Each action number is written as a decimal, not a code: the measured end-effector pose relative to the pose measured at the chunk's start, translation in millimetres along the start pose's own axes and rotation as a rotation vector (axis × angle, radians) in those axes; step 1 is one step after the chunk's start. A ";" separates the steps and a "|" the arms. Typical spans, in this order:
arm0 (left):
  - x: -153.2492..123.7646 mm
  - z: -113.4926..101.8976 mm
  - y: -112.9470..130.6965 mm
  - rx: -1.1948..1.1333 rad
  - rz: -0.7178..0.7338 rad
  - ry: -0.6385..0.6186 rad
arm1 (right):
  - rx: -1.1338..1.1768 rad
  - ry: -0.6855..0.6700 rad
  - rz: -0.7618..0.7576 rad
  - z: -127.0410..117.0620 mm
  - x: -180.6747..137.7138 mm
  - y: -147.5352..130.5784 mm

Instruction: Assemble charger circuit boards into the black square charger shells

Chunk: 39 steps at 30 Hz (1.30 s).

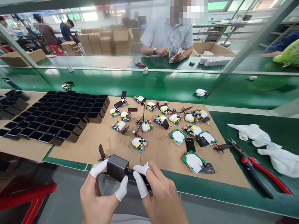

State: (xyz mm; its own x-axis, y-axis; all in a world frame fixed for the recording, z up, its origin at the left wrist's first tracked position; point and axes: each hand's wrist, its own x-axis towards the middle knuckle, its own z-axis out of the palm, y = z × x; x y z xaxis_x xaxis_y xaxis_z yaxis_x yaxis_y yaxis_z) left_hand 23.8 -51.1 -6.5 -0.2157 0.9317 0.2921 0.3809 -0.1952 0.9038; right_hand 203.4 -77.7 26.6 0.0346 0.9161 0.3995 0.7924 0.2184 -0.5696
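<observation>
My left hand [100,196] grips a black plastic housing [117,166] between thumb and fingers, above the near edge of the bench. White finger cots cover the thumb and a finger. Just to its right, my right hand [163,194] pinches a flat black piece [146,179] close to the housing's right end; the fingers hide most of it. A thin link seems to run between the two. Behind my hands, several circuit boards [140,144] with white and yellow parts and black wired plates lie on cardboard [158,158].
Rows of open black housings [67,124] stand at left. Red-and-black pliers [251,165] and white cloth gloves [280,155] lie at right. Across the bench, a person [169,40] handles a small white item. A red stool [35,199] stands below left.
</observation>
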 end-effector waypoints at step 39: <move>-11.0 -17.3 25.0 0.044 0.057 -0.060 | -0.248 -0.017 -0.110 -49.1 0.7 -33.6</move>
State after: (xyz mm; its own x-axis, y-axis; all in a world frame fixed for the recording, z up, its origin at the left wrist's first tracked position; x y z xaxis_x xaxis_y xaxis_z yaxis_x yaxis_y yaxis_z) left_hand 20.1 -71.5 18.3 -0.1384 0.9364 0.3225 0.4305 -0.2363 0.8711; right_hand 206.7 -100.9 81.3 -0.0692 0.8974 0.4357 0.9158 0.2303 -0.3290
